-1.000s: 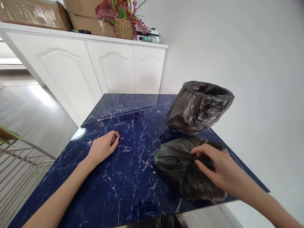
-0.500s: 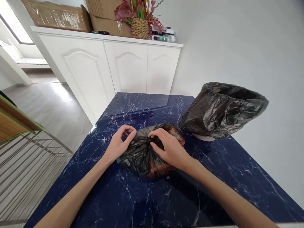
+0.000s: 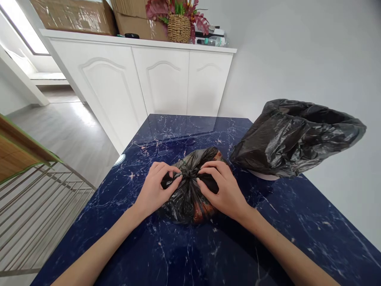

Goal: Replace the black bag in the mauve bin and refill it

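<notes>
A tied black plastic bag [image 3: 184,206] lies on the table in front of me, its film gathered into a twisted knot in the middle. Orange-red items show dimly through the thin plastic. My left hand [image 3: 159,186] comes in from the left, thumb and fingers pinching the film beside the knot. On the other side, my right hand [image 3: 223,186] has its thumb and fingertips closed on the gathered plastic. Only a small stretch of knot shows between the two hands. The exact ends in my fingertips are hard to make out.
A bin lined with a black bag [image 3: 285,139] stands at the table's right side. Under everything is a dark blue marbled table [image 3: 166,262]. Behind it is a white cabinet [image 3: 166,79] bearing cardboard boxes and a woven basket [image 3: 179,28]. A metal rack [image 3: 44,210] stands at left.
My left hand has moved right, from the bag's left side to the knot, and its fingertips have closed. My right hand stays by the knot. The view has shifted slightly.
</notes>
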`<state>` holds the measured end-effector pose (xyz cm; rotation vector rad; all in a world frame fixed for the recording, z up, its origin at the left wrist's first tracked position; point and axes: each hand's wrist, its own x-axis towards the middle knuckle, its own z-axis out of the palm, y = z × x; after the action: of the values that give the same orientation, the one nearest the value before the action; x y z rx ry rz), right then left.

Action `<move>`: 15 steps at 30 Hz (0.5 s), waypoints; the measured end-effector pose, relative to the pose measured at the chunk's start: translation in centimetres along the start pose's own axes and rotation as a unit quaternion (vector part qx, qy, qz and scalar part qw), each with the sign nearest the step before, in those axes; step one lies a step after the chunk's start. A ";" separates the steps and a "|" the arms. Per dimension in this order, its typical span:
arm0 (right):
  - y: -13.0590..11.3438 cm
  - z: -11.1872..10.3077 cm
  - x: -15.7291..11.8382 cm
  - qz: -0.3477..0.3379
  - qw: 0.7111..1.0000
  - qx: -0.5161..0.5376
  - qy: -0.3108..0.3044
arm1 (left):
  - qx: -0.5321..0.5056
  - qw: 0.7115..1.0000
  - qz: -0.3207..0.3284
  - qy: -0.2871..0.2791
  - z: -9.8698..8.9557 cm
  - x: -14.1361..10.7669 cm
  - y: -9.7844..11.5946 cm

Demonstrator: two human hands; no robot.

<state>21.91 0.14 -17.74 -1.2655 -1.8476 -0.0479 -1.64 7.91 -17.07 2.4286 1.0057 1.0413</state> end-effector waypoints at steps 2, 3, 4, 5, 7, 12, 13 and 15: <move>0.4 -0.2 -0.1 -0.006 1.000 0.000 -0.009 | 0.006 1.000 0.002 0.011 0.0 0.1 0.0; 0.6 -0.3 -0.2 -0.006 1.000 0.002 -0.013 | 0.008 1.000 0.002 0.017 0.0 0.2 -0.1; 0.8 -0.3 -0.3 -0.004 1.000 0.008 -0.015 | 0.010 1.000 0.002 0.025 0.0 0.2 -0.2; 0.9 -0.4 -0.5 0.003 1.000 0.014 -0.014 | 0.013 0.999 0.002 0.034 -0.1 0.2 -0.2; 1.1 -0.4 -0.8 0.024 0.999 0.026 -0.003 | 0.018 0.998 0.002 0.052 -0.2 0.3 -0.3; 1.1 -0.5 -1.6 0.022 1.000 0.021 0.009 | 0.028 0.995 -0.004 0.094 -0.4 0.5 -0.2; 1.1 -0.5 -1.7 0.016 1.000 0.020 0.008 | 0.028 0.994 -0.005 0.104 -0.4 0.6 -0.1; 1.1 -0.4 -1.8 0.013 1.000 0.026 0.006 | 0.026 0.992 -0.006 0.120 -0.4 0.6 -0.1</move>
<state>23.17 -0.82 -19.12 -1.2498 -1.8102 0.0057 -1.70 8.44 -16.57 2.3756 1.1332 1.3438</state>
